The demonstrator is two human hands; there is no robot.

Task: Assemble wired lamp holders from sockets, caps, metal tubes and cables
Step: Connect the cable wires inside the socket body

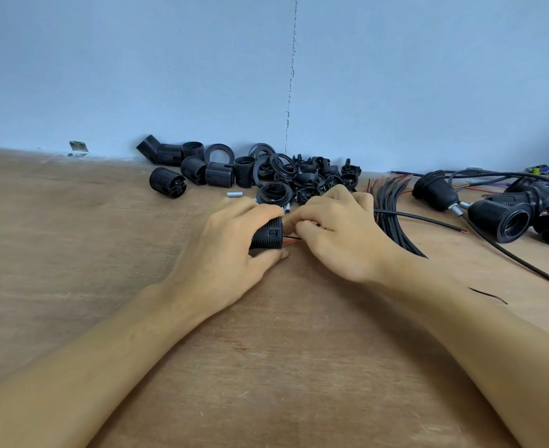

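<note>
Two thin wires, one red and one black, run out from between the fingers. Those of the right hand pinch the wire ends. The left hand is curled round a ribbed black socket, steadying it on its side on the tabletop, I would judge so the leads can be fed into its base. Beyond, spare sockets, caps and a short metal tube lie by the wall, within easy reach. Cut cables fan out just right of the hands, and finished lamp holders are heaped farther right, apart from the loose parts.
</note>
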